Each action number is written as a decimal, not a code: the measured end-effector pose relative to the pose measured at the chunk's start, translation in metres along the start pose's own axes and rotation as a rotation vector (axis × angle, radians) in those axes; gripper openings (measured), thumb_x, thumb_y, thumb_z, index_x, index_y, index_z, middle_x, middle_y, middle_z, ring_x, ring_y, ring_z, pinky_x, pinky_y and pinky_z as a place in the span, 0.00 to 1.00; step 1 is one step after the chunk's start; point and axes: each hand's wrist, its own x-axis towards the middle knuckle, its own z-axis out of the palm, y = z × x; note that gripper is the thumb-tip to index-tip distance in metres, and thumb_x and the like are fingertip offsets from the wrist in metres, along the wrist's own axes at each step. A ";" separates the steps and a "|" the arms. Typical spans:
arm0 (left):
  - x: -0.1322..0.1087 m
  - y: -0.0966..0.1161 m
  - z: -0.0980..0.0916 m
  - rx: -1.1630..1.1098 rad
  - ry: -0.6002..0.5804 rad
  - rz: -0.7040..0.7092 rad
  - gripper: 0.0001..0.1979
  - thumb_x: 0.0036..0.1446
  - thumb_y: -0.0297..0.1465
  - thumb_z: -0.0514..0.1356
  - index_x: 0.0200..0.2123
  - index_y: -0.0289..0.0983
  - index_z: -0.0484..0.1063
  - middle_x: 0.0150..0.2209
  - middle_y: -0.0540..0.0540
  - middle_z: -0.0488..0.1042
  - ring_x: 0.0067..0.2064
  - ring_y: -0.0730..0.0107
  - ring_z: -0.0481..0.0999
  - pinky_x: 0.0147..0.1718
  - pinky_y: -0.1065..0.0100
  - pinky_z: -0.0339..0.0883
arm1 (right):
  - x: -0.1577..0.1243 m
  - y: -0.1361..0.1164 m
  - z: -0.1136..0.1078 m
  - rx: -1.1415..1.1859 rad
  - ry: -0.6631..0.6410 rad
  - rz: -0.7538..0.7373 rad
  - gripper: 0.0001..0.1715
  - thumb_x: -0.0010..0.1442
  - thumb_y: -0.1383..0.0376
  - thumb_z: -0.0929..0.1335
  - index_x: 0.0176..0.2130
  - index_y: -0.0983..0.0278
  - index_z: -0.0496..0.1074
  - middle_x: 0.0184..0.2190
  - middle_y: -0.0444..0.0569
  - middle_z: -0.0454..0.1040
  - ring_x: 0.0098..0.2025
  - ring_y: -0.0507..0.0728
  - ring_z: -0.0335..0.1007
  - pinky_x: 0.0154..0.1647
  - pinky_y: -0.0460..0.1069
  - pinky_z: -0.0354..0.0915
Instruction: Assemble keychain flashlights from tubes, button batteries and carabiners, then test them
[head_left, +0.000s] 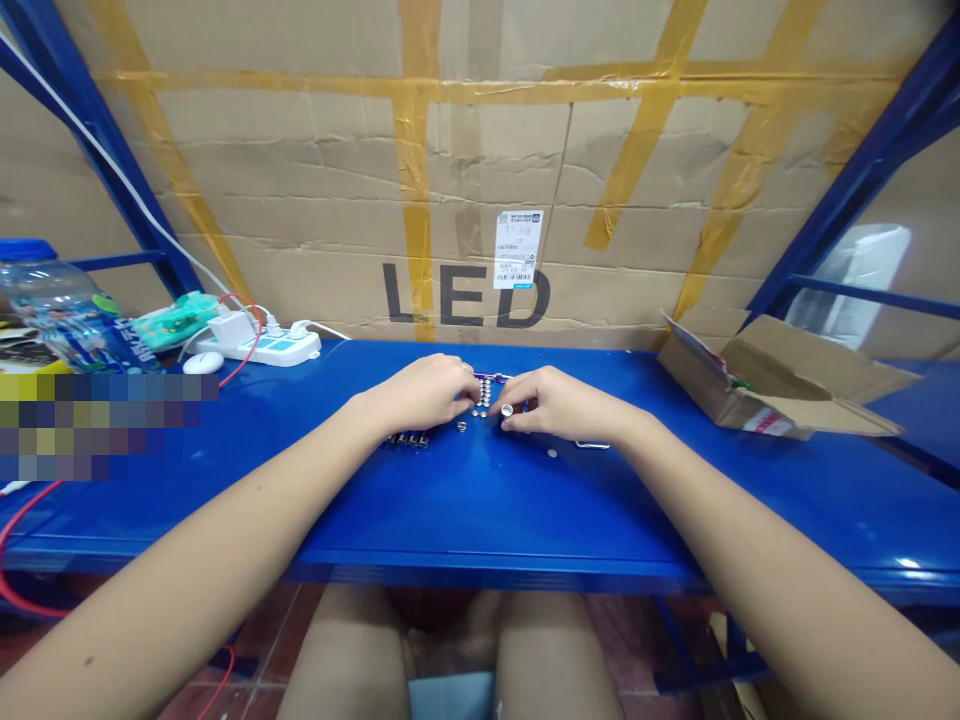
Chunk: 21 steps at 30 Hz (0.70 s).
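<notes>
My right hand [546, 398] pinches a small silver cylinder with a pale round end [507, 410] between thumb and fingers. Close by, my left hand [439, 385] has its fingers bent together at the rows of small silver round pieces [486, 392]; what its fingertips hold, if anything, is hidden. One loose silver piece [461, 426] lies just in front of these rows. Several dark and metallic small parts [409, 440] stand in a line below my left wrist. A small pale disc [553, 453] rests on the blue table in front of my right hand.
An open cardboard box [739, 385] stands at the right. On the left are a white power strip [281, 347], a blue-capped bottle [67, 310] and a red cable [247, 370]. A large taped carton [330, 200] walls off the back of the blue table [480, 510].
</notes>
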 end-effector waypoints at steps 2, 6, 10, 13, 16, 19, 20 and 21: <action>0.003 0.000 0.004 0.041 -0.004 0.030 0.10 0.59 0.25 0.57 0.33 0.39 0.79 0.31 0.45 0.78 0.37 0.62 0.73 0.35 0.64 0.60 | 0.000 0.001 -0.002 -0.005 -0.013 -0.004 0.08 0.55 0.63 0.71 0.34 0.64 0.81 0.31 0.45 0.78 0.34 0.55 0.68 0.39 0.48 0.63; 0.006 0.002 0.008 0.047 0.008 0.051 0.11 0.58 0.24 0.58 0.29 0.39 0.79 0.28 0.45 0.76 0.35 0.62 0.72 0.34 0.65 0.59 | 0.001 0.003 -0.002 -0.009 -0.008 -0.017 0.08 0.55 0.61 0.72 0.32 0.63 0.81 0.29 0.45 0.77 0.33 0.55 0.68 0.39 0.49 0.62; 0.006 0.003 0.009 0.050 -0.014 0.026 0.11 0.58 0.24 0.58 0.31 0.39 0.80 0.29 0.44 0.77 0.36 0.62 0.73 0.35 0.65 0.60 | 0.001 0.003 -0.001 -0.004 -0.017 -0.020 0.08 0.55 0.61 0.72 0.33 0.62 0.81 0.28 0.44 0.77 0.34 0.56 0.69 0.39 0.50 0.62; 0.006 0.005 0.009 0.024 -0.035 0.006 0.11 0.58 0.24 0.57 0.29 0.39 0.79 0.28 0.44 0.76 0.35 0.62 0.74 0.34 0.66 0.60 | 0.001 0.003 -0.001 0.002 -0.019 -0.021 0.08 0.55 0.60 0.72 0.34 0.62 0.81 0.29 0.45 0.77 0.35 0.57 0.69 0.39 0.50 0.63; 0.007 0.007 0.007 -0.048 -0.069 -0.040 0.11 0.56 0.23 0.57 0.28 0.38 0.78 0.29 0.44 0.77 0.33 0.63 0.74 0.33 0.66 0.60 | 0.001 0.003 -0.001 0.005 -0.026 -0.031 0.08 0.56 0.61 0.72 0.33 0.62 0.81 0.29 0.45 0.77 0.34 0.56 0.69 0.39 0.50 0.62; 0.007 0.008 0.004 -0.134 -0.107 -0.107 0.08 0.55 0.24 0.58 0.29 0.36 0.78 0.29 0.44 0.78 0.31 0.66 0.73 0.30 0.67 0.59 | 0.001 0.003 -0.001 0.005 -0.030 -0.034 0.08 0.56 0.61 0.71 0.33 0.62 0.81 0.28 0.44 0.77 0.33 0.55 0.68 0.38 0.49 0.62; 0.007 0.008 0.002 -0.169 -0.124 -0.132 0.07 0.54 0.25 0.58 0.29 0.36 0.77 0.29 0.45 0.78 0.30 0.67 0.72 0.28 0.68 0.58 | 0.001 0.003 -0.001 0.006 -0.029 -0.032 0.08 0.56 0.61 0.71 0.33 0.63 0.81 0.28 0.44 0.77 0.33 0.55 0.68 0.38 0.49 0.62; 0.007 0.007 0.001 -0.207 -0.144 -0.156 0.06 0.54 0.26 0.59 0.29 0.36 0.77 0.28 0.45 0.77 0.28 0.68 0.72 0.27 0.68 0.58 | 0.001 0.003 -0.001 0.007 -0.028 -0.029 0.08 0.56 0.61 0.71 0.33 0.63 0.81 0.29 0.44 0.77 0.32 0.55 0.68 0.38 0.49 0.62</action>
